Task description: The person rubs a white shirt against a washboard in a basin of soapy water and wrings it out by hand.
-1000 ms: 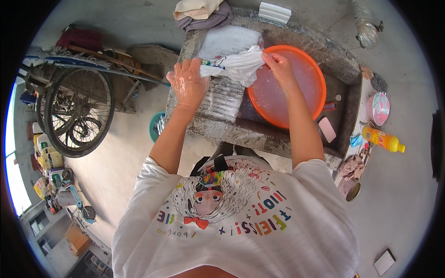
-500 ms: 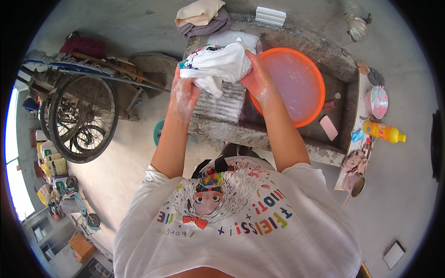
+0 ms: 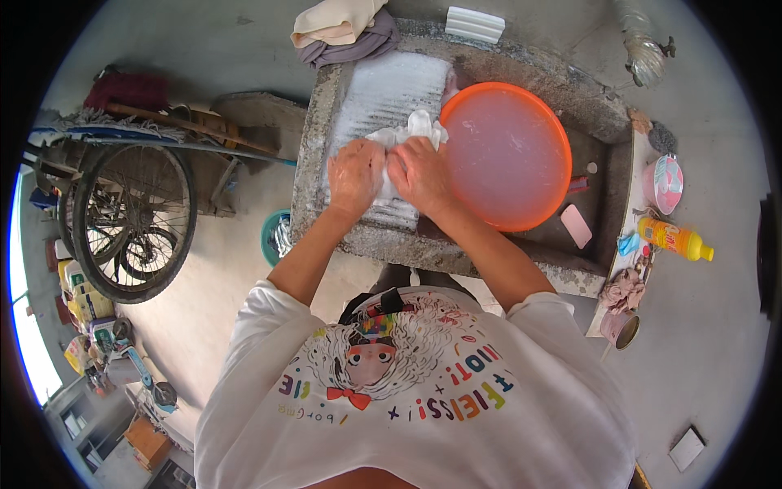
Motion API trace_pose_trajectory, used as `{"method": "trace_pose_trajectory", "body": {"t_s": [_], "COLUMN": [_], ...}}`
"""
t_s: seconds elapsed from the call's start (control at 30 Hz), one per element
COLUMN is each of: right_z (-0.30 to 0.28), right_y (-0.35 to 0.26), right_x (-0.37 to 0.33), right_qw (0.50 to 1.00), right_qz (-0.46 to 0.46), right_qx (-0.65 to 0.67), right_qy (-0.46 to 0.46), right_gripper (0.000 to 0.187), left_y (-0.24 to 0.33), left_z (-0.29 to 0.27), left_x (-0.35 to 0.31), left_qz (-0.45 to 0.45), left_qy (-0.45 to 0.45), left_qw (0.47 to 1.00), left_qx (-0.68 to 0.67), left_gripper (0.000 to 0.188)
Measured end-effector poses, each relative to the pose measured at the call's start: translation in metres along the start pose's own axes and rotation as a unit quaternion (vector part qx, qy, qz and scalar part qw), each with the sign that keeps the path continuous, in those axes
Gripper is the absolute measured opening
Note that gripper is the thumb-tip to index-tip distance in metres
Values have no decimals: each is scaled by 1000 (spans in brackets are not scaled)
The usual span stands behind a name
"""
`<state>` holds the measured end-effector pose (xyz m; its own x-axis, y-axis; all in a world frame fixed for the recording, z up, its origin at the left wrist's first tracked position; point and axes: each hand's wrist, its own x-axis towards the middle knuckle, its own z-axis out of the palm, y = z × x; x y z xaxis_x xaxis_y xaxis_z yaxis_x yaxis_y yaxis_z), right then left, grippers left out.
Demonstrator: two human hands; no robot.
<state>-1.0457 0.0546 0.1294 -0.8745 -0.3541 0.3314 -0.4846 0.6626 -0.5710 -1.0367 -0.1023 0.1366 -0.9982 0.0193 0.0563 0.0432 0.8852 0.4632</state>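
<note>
A bunched wet white cloth lies pressed against the ridged, suds-covered washboard built into the stone sink. My left hand is closed on its left part, with the fingers curled over. Beside it, almost touching, my right hand grips the right part with bent fingers. Both palms and much of the cloth under them are hidden. Just right of my right hand stands an orange basin of cloudy, soapy water.
Folded beige and purple-grey cloths lie at the sink's far left corner. A pink bar sits in the sink. On the right ledge are a yellow bottle and a pink tub. A teal basin and bicycle wheel stand left.
Both hands have come down and closer together, bringing the white cloth from above the sink onto the washboard. The cloth is now bunched smaller under my fingers.
</note>
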Motion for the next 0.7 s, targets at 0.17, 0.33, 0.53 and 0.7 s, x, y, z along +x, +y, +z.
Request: {"method": "trace_pose_trajectory", "body": {"t_s": [0.17, 0.33, 0.53, 0.7], "right_z": [11, 63, 2, 43], "right_y": [7, 66, 11, 65], "right_x": [-5, 100, -22, 58], "right_qw": [997, 980, 998, 999], "right_qz": [-51, 171, -47, 26], "right_qx": [-55, -101, 46, -25], "right_qy": [-4, 17, 21, 34], "right_gripper": [11, 34, 22, 29], "left_y": [-13, -41, -6, -22], "left_z": [18, 47, -6, 28], "left_x": [-2, 92, -16, 89], "left_qz": [133, 26, 163, 131], "left_qy": [46, 82, 23, 52], "left_qw": [986, 988, 986, 984], "left_qx": [89, 132, -27, 106], "left_gripper": [10, 14, 27, 24]}}
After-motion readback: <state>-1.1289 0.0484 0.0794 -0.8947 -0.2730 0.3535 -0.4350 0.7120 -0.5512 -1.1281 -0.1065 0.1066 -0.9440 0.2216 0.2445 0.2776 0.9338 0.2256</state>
